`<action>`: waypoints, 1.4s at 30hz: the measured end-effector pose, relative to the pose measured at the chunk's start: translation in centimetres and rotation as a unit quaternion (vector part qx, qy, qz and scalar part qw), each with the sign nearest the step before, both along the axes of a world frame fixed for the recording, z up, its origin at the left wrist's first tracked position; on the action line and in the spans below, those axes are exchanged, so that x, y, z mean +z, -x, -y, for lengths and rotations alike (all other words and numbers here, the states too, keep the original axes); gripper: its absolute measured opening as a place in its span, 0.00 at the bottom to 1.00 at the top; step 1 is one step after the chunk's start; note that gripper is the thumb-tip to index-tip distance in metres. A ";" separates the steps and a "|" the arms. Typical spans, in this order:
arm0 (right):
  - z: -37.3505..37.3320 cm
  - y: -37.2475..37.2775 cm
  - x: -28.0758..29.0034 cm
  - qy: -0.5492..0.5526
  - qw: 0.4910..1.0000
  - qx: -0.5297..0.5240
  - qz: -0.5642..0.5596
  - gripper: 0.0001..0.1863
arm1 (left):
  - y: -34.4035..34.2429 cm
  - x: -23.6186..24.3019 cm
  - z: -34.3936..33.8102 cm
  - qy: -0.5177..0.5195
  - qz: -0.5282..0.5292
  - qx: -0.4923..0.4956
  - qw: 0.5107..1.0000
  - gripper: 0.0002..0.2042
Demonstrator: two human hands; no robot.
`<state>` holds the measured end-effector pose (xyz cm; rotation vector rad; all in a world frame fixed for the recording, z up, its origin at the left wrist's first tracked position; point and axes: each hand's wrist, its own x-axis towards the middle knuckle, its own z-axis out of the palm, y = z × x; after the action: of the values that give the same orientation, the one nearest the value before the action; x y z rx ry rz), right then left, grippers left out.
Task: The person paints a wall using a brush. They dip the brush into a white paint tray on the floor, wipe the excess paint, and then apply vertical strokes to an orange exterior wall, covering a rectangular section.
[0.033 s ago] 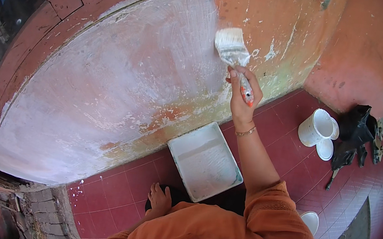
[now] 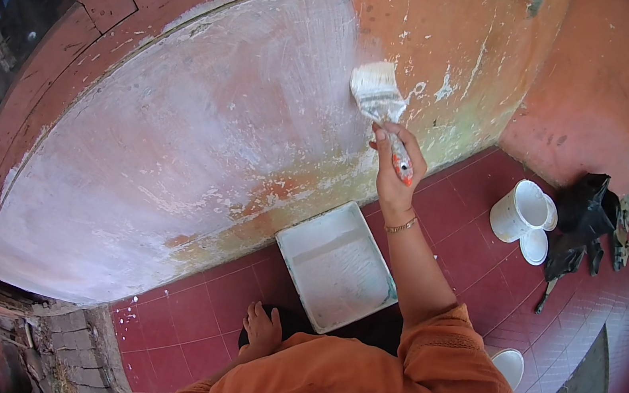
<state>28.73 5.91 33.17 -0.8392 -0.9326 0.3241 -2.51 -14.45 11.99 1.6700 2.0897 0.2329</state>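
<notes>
My right hand [image 2: 401, 164] grips the handle of a wide paintbrush [image 2: 378, 91], its white bristles pointing up and laid against the wall. The handle is smeared with paint and has a red-orange end. Behind the bristles the orange wall [image 2: 450, 35] meets an area of thin, streaky white paint [image 2: 243, 74]. My left hand [image 2: 262, 327] rests on my dark-clothed knee, fingers stretched out, holding nothing. Between my arms and the wall a white paint tray [image 2: 334, 259] stands on the floor, with whitish paint across its bottom.
A white bucket [image 2: 520, 212] with round lids beside it stands on the red tiles [image 2: 452, 220] at right. Next to it lies a black plastic bag [image 2: 582, 210]. Another white container [image 2: 508, 366] sits by my right side. A brown wooden frame [image 2: 88, 4] borders the wall at upper left.
My right hand and the paintbrush have slid a short way down the wall, leaving a faint whitish patch above the bristles. My left hand stays on the knee.
</notes>
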 end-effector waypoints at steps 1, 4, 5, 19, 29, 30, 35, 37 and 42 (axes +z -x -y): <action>0.4 -0.2 -2.2 0.032 0.999 0.003 0.014 0.09 | 0.2 -0.1 0.2 -0.002 -0.002 0.002 1.000 0.29; 2.3 -1.1 -6.8 0.104 0.993 0.032 -0.038 0.08 | 0.0 0.1 0.2 0.002 0.003 0.004 1.000 0.29; 2.8 -1.7 -7.6 0.155 0.984 0.047 -0.068 0.07 | -0.1 0.2 0.2 0.000 0.006 0.003 1.000 0.29; 0.2 -2.4 13.7 0.153 0.977 0.140 0.054 0.05 | -0.3 0.4 0.1 0.003 0.013 0.008 1.000 0.30; 1.1 1.4 7.1 -0.038 0.991 0.089 -0.096 0.06 | 0.0 0.0 0.2 0.005 0.019 0.019 1.000 0.30; 1.2 1.7 4.3 -0.019 0.993 0.080 -0.079 0.06 | 0.1 0.0 0.3 0.002 0.020 0.016 1.000 0.30; 4.2 1.8 -7.8 0.205 0.973 0.081 -0.068 0.06 | 0.1 -0.1 0.3 -0.002 0.018 0.010 1.000 0.30; 6.0 1.7 -9.9 0.244 0.961 0.099 -0.080 0.07 | -0.2 0.2 0.3 0.009 0.019 0.012 1.000 0.30; 3.8 2.7 -4.7 0.269 0.955 0.118 0.033 0.09 | 0.0 0.0 0.5 0.009 0.034 0.010 0.999 0.30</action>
<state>26.03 2.10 28.43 -1.2442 -1.0248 0.7856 -2.54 -14.93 11.96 1.6086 2.0548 0.2726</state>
